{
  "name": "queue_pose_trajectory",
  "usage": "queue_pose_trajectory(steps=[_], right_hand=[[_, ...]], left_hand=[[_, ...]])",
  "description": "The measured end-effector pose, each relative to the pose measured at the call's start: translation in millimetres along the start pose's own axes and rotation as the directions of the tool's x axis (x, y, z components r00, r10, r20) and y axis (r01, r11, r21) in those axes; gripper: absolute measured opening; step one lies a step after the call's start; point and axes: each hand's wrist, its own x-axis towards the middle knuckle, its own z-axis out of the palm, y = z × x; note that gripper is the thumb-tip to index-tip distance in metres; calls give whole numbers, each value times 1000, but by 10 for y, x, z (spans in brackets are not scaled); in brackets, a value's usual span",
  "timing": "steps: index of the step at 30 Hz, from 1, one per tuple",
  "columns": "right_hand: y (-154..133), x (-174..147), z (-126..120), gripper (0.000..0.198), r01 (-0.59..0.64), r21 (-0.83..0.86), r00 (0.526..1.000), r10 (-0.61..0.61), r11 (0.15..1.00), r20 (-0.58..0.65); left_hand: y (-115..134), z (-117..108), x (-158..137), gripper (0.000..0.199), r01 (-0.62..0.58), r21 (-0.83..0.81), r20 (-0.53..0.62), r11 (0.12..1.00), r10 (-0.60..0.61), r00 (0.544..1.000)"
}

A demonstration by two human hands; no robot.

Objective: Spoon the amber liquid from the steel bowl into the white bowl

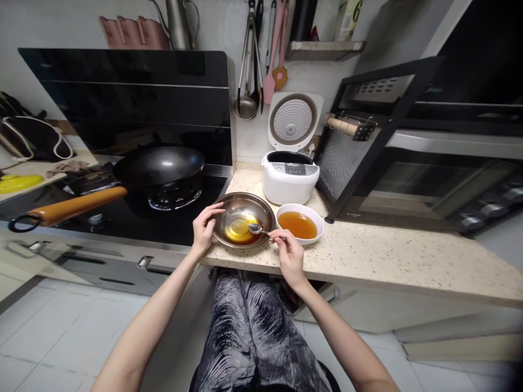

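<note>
Pale wall (220, 27), speckled countertop (376, 258), white tiled floor (65, 332)

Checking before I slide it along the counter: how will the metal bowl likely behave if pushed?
The metal bowl is probably stiff, given its shiny metal wall. Its wide, low shape should resist tipping, though the loose liquid inside would likely slosh. Its smooth finish may make it slippery.

We see an open rice cooker (291, 185) near the counter's (388, 256) back edge, a black wok (159, 166) toward the stove's (133, 220) right edge
</note>
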Motion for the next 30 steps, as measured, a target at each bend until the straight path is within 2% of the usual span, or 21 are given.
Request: queue_pose_trajectory(steps=[3,7,22,26,30], right_hand=[[37,6,-23,16,-32,-8,998,32,999,-50],[83,62,-90,17,10,-44,998,-13,999,-57],[32,288,-292,22,-107,-76,985,116,991,127],[29,328,-348,18,-87,-158,981,113,984,160],[22,396,-389,16,13,-237,968,47,971,246]], left_hand=[[10,-2,3,36,2,16,4,1000,-2,1000],[24,0,3,35,3,18,3,1000,-3,1000],[31,4,10,35,-7,12,8,1000,7,1000],[24,7,8,36,-8,10,7,1000,8,1000],[21,10,8,35,-1,13,-1,1000,1,1000]])
